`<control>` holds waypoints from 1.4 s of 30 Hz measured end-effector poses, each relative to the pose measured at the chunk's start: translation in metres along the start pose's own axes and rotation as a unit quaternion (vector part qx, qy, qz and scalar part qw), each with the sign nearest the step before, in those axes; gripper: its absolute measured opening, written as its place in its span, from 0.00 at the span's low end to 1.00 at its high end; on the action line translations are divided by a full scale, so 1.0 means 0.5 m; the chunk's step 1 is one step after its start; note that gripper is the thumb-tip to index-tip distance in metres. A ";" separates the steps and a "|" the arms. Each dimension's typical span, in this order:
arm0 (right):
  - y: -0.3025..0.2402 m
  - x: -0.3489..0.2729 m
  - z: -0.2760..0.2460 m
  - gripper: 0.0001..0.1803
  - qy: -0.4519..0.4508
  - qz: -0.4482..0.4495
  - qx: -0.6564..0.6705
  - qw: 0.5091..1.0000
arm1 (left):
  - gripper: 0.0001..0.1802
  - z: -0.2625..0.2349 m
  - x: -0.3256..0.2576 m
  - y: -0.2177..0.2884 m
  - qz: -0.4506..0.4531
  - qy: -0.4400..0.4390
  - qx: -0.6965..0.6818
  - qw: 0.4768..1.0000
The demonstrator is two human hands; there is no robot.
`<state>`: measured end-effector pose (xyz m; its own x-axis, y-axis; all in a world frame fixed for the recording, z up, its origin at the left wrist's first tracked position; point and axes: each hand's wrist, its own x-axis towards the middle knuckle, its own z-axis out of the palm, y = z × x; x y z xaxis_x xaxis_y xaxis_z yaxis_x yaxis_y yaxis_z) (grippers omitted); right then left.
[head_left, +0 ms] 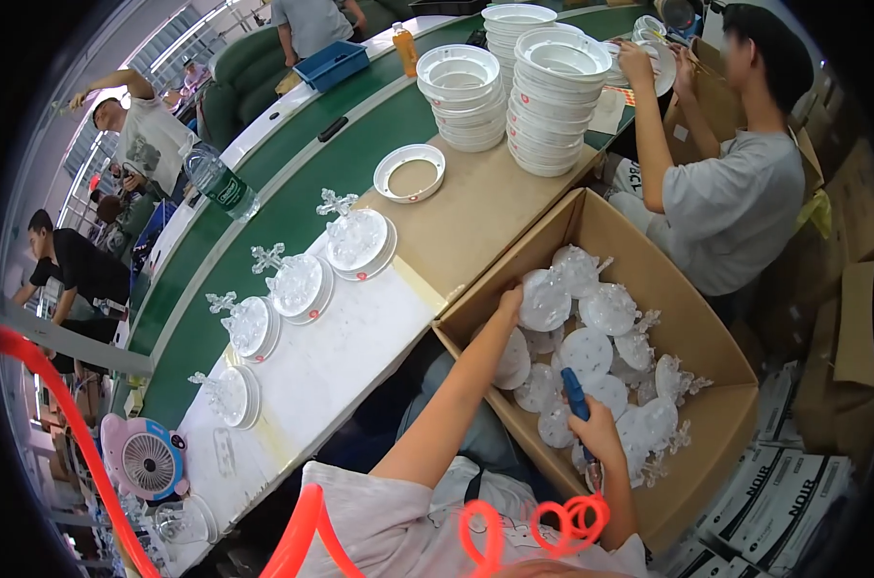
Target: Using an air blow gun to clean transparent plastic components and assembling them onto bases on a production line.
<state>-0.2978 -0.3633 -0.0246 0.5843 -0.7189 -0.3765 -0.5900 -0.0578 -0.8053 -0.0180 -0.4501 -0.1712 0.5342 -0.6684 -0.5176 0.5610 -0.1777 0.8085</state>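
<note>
My left hand [511,302] reaches over the near-left side of the cardboard box [639,249]. Its fingers are closed at the edge of a clear, round plastic piece [546,301], partly hidden behind it. In my right hand [599,435], over the box's near part, is a slim blue-handled tool [574,393] with a metal section below the grip; its exact kind is unclear. Several more clear plastic pieces [586,354], round discs with ornate ends, lie heaped in the box beneath both hands. A red coiled hose [572,525] loops in front of my body.
White rings stand in tall stacks [555,101] on the table, with one loose ring [410,173] nearer. Clear ornaments on white bases [300,287] form a row at left. A bottle [220,181] and pink fan [146,457] sit beyond. A co-worker [731,164] sits at right.
</note>
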 end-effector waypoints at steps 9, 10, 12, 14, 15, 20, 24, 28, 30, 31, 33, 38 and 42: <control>-0.055 -0.007 0.028 0.18 -0.022 0.009 0.054 0.998 | 0.21 -0.010 -0.047 0.038 -0.002 0.004 0.101 0.995; -0.059 -0.009 0.025 0.18 -0.022 0.013 0.053 0.998 | 0.21 -0.010 -0.044 0.032 0.040 0.003 0.120 0.992; -0.080 -0.013 0.026 0.18 -0.041 -0.030 0.044 0.998 | 0.22 -0.045 -0.018 0.025 0.044 0.012 0.123 0.991; -0.067 -0.009 0.020 0.19 -0.026 -0.021 0.025 0.999 | 0.26 -0.036 -0.007 0.016 -0.031 -0.009 0.082 0.996; -0.062 -0.011 0.017 0.19 -0.013 -0.022 0.008 1.000 | 0.27 -0.035 -0.005 0.016 -0.041 -0.011 0.073 0.996; -0.061 -0.026 0.012 0.20 0.004 0.002 -0.018 1.000 | 0.32 -0.023 -0.002 0.012 -0.020 0.032 0.110 0.993; -0.068 -0.037 0.027 0.21 -0.044 -0.050 -0.014 0.998 | 0.33 -0.041 -0.023 0.028 0.002 0.018 0.109 0.994; -0.079 -0.036 0.023 0.21 -0.031 -0.042 -0.007 0.999 | 0.35 -0.024 -0.043 0.039 0.007 0.013 0.148 0.989; -0.074 -0.036 0.020 0.22 -0.029 -0.056 -0.005 0.998 | 0.35 -0.020 -0.051 0.040 0.019 -0.012 0.117 0.993; -0.070 -0.038 0.016 0.22 -0.025 -0.050 -0.004 0.998 | 0.34 -0.015 -0.052 0.043 -0.025 0.004 0.121 0.992; -0.076 -0.036 0.019 0.22 -0.046 -0.032 -0.004 0.998 | 0.34 -0.041 -0.038 0.050 -0.035 0.019 0.127 0.991; -0.048 -0.034 0.019 0.21 -0.011 -0.055 0.000 0.998 | 0.34 -0.028 -0.041 0.041 -0.053 -0.017 0.128 0.990; -0.054 -0.055 -0.011 0.18 0.009 0.014 0.052 0.999 | 0.34 -0.028 -0.029 0.034 -0.044 -0.032 0.080 0.995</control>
<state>-0.3011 -0.3458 0.0100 0.5571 -0.7319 -0.3924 -0.5452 0.0341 -0.8376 -0.0076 -0.4333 -0.1539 0.4427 -0.6888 -0.5741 0.4931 -0.3477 0.7975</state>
